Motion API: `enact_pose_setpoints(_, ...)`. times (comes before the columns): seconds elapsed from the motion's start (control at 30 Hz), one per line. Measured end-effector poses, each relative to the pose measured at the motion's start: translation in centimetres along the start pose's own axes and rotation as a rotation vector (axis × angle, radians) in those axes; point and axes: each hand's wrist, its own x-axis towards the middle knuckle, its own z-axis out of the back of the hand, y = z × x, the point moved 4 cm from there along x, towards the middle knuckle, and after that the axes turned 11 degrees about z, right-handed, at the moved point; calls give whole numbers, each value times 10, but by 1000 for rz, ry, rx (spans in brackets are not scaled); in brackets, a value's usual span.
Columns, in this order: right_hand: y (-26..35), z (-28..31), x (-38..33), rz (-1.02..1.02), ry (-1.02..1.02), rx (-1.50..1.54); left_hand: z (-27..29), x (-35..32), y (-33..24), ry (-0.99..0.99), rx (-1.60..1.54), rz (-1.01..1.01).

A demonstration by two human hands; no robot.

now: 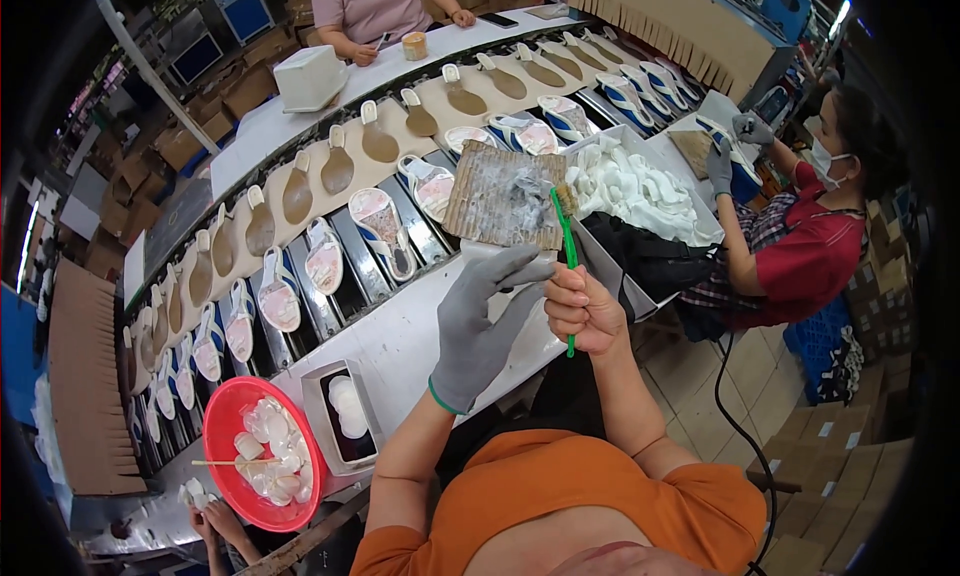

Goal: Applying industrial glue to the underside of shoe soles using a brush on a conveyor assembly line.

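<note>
Two hands up over the desk [400,341] in the head view. Left hand [480,321], in a grey glove, fingers spread open, grip released, tips touching the lower edge of the glue-smeared cardboard piece [505,198]. Right hand [583,306], bare, grip clenched around the green brush [566,251], bristles up against the cardboard. Looks light and stiff, thin and likely slick with glue; best pinched low on the handle. Red bowl [265,456] of white pieces well off to the left.
</note>
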Motion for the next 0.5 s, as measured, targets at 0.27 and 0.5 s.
enact_pose_setpoints(0.27, 3, 2, -6, 19, -203, -209, -3, 16, -19, 34, 345, -259)
enact_pose_setpoints(0.5, 3, -5, -5, 34, -266, -432, 2, 14, -11, 52, 504, -462)
